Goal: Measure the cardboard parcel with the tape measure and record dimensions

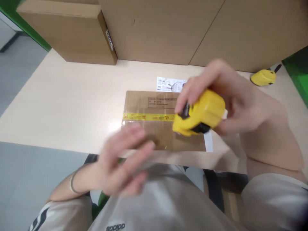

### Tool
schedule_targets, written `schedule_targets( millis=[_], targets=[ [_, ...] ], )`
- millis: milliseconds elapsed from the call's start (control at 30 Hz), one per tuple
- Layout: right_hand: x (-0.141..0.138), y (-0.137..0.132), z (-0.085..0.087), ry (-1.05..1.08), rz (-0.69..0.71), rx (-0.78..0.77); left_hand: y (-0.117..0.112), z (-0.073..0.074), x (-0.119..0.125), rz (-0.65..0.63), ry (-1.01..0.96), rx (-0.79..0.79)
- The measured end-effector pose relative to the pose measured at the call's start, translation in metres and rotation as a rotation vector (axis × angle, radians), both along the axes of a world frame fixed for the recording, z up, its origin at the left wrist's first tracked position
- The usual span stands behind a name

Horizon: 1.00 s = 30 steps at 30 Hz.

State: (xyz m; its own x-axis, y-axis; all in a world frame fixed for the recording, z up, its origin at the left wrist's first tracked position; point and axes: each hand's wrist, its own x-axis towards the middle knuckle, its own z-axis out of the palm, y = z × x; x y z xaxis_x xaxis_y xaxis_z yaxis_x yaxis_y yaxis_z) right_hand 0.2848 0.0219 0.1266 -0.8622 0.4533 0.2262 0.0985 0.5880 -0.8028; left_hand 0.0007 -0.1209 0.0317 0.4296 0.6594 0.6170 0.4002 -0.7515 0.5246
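My right hand (238, 99) grips a yellow tape measure (204, 110) with black parts, held above the right half of a flat cardboard box (149, 138). A strip of yellow tape with red print (146, 117) runs across the top of that box, below a printed frame of text. Blurred by motion, my left hand (125, 160) hangs over the box's near left edge. Its fingers are apart and nothing is in them. White paper (209, 142) shows at the box's right side, partly covered.
Behind the box lies a printed sheet (168, 84). A second yellow tape measure (263, 77) with a black strap rests at the back right. Large cardboard boxes (154, 32) line the back, and another carton (64, 35) stands back left on the pale table (60, 96).
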Motion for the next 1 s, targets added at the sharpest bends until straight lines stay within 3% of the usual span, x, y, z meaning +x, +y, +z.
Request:
schedule_targets(
  millis=[33, 67, 100, 200, 300, 433, 667, 933, 1000],
  targets=[
    [0.007, -0.005, 0.0, -0.052, 0.035, -0.025, -0.012, -0.002, 0.016, 0.02, 0.049, 0.22],
    [0.012, -0.011, -0.002, -0.094, 0.087, -0.02, -0.019, -0.007, 0.032, 0.097, 0.052, 0.327],
    [0.014, -0.017, -0.004, -0.117, 0.142, 0.001, -0.021, -0.012, 0.045, 0.176, 0.042, 0.364],
    [0.014, -0.028, -0.013, -0.154, 0.224, 0.057, -0.011, -0.024, 0.066, 0.206, 0.117, 0.382],
    [0.011, -0.022, -0.018, -0.165, 0.173, 0.079, 0.004, -0.024, 0.061, 0.176, 0.204, 0.452],
    [0.01, 0.017, -0.018, -0.161, 0.078, 0.08, 0.009, -0.018, 0.054, 0.186, 0.327, 0.5],
    [0.016, 0.094, -0.034, -0.064, -0.233, -0.184, 0.007, -0.022, 0.058, 0.182, 0.344, 0.486],
    [0.018, 0.105, -0.044, -0.063, -0.306, -0.173, 0.007, -0.019, 0.06, 0.207, 0.351, 0.508],
    [0.018, 0.106, -0.042, -0.038, -0.27, -0.186, 0.006, -0.019, 0.06, 0.217, 0.366, 0.501]
  ],
)
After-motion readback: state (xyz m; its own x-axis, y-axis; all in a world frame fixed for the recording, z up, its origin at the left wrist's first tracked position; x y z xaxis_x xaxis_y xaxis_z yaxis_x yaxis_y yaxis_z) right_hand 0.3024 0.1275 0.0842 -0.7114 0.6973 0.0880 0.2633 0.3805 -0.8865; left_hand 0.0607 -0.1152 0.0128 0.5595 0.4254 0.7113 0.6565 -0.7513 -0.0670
